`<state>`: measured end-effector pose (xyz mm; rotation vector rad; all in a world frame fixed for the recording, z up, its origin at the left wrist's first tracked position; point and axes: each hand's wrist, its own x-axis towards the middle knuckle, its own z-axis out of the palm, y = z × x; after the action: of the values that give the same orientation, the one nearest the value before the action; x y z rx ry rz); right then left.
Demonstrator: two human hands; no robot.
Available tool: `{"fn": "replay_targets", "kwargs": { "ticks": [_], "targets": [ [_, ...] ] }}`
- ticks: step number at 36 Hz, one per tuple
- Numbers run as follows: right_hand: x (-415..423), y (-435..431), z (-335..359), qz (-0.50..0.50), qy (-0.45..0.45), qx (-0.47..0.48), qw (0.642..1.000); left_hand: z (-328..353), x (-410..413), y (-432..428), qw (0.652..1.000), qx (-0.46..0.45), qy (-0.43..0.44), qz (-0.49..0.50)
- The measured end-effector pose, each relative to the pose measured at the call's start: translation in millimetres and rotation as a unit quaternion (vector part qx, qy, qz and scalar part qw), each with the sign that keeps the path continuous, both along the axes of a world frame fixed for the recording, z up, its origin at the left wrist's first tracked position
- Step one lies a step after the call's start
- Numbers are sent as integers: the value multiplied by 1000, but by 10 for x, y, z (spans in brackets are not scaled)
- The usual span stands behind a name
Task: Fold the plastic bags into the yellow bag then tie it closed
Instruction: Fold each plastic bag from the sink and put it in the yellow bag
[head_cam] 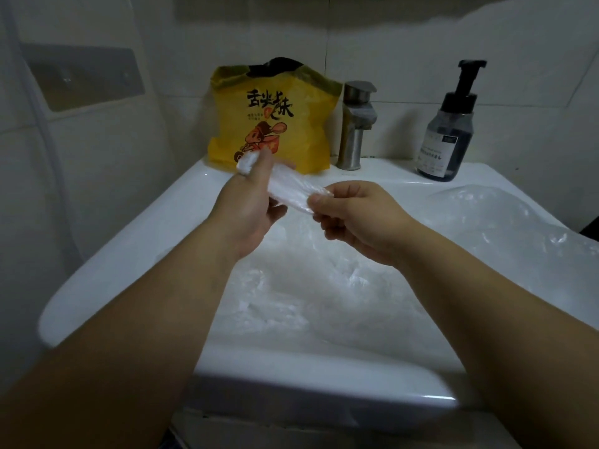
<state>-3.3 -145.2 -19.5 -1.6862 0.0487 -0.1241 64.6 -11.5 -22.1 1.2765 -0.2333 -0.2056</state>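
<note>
The white sink (308,374) is full of loose clear plastic bags (324,286). At its back edge stands the yellow bag (269,124), with its top open. It has big black Chinese letters and a cartoon rider on it. A dark soap pump bottle (444,134) stands on the right; its label is too small to read. A metal tap (355,124) stands between them. The left hand (249,202) has its grip closed round one end of a folded plastic strip (291,192). The right hand (353,215) pinches the other end, just in front of the yellow bag.

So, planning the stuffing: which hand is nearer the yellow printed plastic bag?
Left: the left hand sits before the yellow printed plastic bag; the right hand is farther back, rightward.
</note>
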Motion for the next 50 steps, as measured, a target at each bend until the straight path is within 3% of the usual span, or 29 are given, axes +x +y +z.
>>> {"fn": "replay_targets", "kwargs": {
  "ticks": [7, 14, 19, 35, 40, 50],
  "targets": [
    [11, -85, 44, -6, 0, 105, 994, -6, 1, 114, 998, 36, -19, -57],
    [-11, -234, 82, -32, -25, 34, 999, 23, -46, 194, 983, 141, -73, -90],
    [-35, -279, 95, 2, -8, 58, 998, 47, -82, 236, 976, 167, -46, -133],
    [-80, -290, 187, 45, -33, 159, 986, 138, -139, 223, 989, 6, 0, -146],
    [-77, -272, 147, 21, -31, 104, 994, 85, -103, 199, 991, 78, -57, -98],
    [-31, -301, 122, -41, 20, 26, 999, 26, -45, 184, 990, 90, -98, -54]
  ]
}}
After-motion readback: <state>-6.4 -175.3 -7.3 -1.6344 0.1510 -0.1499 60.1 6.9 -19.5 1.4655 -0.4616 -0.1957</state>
